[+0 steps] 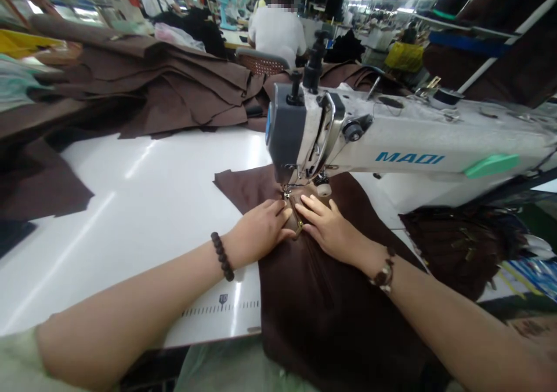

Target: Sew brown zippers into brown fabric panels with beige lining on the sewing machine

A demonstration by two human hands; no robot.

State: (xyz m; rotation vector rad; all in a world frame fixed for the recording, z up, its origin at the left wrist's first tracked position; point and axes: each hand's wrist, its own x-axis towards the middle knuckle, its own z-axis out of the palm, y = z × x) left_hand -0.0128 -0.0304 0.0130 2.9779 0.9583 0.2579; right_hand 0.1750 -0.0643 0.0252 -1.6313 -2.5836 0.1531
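Note:
A dark brown fabric panel [348,316] lies under the needle area of a white sewing machine [404,131] and hangs over the table's front edge. A zipper [319,270] runs lengthwise along the panel, with a brass-coloured zipper pull [299,227] between my hands. My left hand [263,227] rests on the fabric left of the zipper, its fingers near the presser foot [286,195]. On the right side, my right hand [328,227] lies flat with fingers spread, pressing the panel just in front of the needle. The needle tip is too small to make out.
Stacks of brown fabric pieces [174,84] lie along the back and left of the white table [130,206]. More dark brown pieces with zippers [456,247] lie at the right. A person in a white shirt [278,32] sits beyond, near a turquoise fan [230,0].

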